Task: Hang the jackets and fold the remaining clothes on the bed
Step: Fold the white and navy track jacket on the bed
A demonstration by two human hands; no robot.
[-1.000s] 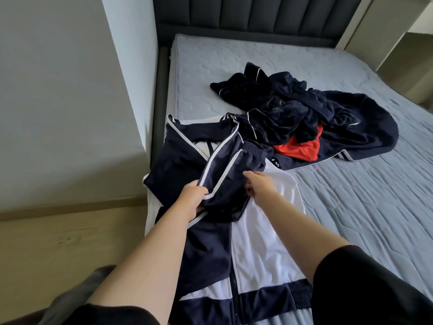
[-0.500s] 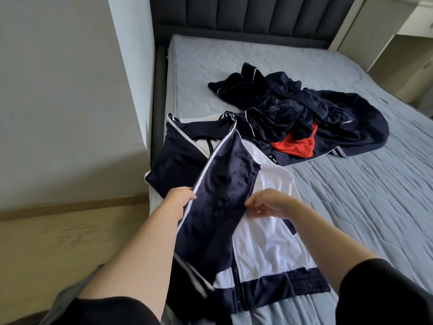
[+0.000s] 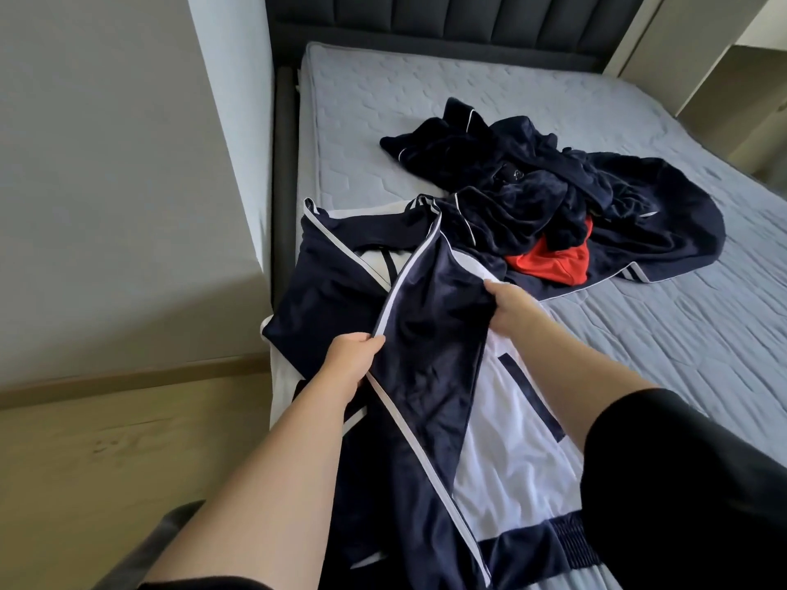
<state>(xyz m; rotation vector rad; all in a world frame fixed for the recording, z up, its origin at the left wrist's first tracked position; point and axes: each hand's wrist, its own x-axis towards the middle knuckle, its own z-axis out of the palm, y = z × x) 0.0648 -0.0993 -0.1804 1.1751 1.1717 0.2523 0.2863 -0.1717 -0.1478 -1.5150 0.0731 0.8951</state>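
A navy and white track jacket (image 3: 515, 453) lies spread on the near left corner of the bed (image 3: 681, 355). Its navy sleeve (image 3: 430, 334), edged with a white stripe, is stretched diagonally across the jacket's front. My left hand (image 3: 351, 361) pinches the sleeve's left edge at the stripe. My right hand (image 3: 509, 306) grips the sleeve's right edge, a little farther up. Behind them sits a heap of dark navy clothes (image 3: 553, 202) with a red garment (image 3: 549, 261) showing under it.
A dark padded headboard (image 3: 447, 27) closes the far end of the bed. A grey wall corner (image 3: 230, 142) stands close on the left, with wooden floor (image 3: 106, 440) below it. Pale cabinets (image 3: 732, 78) rise at the far right.
The bunched sleeve has been pulled out long and flat across the jacket. My hands moved apart along it, the right one going up and to the right.
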